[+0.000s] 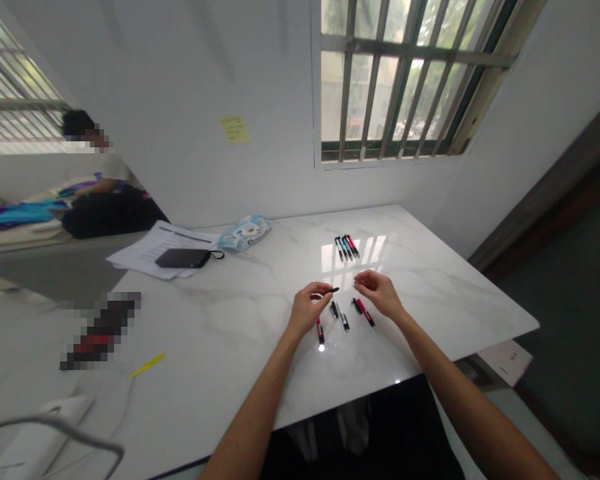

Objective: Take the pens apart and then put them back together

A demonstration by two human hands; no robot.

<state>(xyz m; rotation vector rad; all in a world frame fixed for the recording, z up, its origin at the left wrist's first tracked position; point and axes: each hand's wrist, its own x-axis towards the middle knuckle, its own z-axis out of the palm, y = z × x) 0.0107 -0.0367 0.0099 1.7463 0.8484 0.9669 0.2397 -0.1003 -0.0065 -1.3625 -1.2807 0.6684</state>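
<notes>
My left hand (310,307) pinches a slim black plastic tube (334,290); my right hand (381,293), nearly closed, a tiny silvery piece (355,285) that a loose grip could drop

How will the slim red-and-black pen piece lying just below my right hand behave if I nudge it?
That pen piece looks straight, so it's probably stiff. Its slender shape suggests little weight. On the glossy, marble-patterned white tabletop, it may slide or roll easily.

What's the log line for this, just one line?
left hand: holding dark pen part | right hand: pinching small piece, too blurred to name | near hands: loose pen parts on table | beyond: row of pens
</notes>
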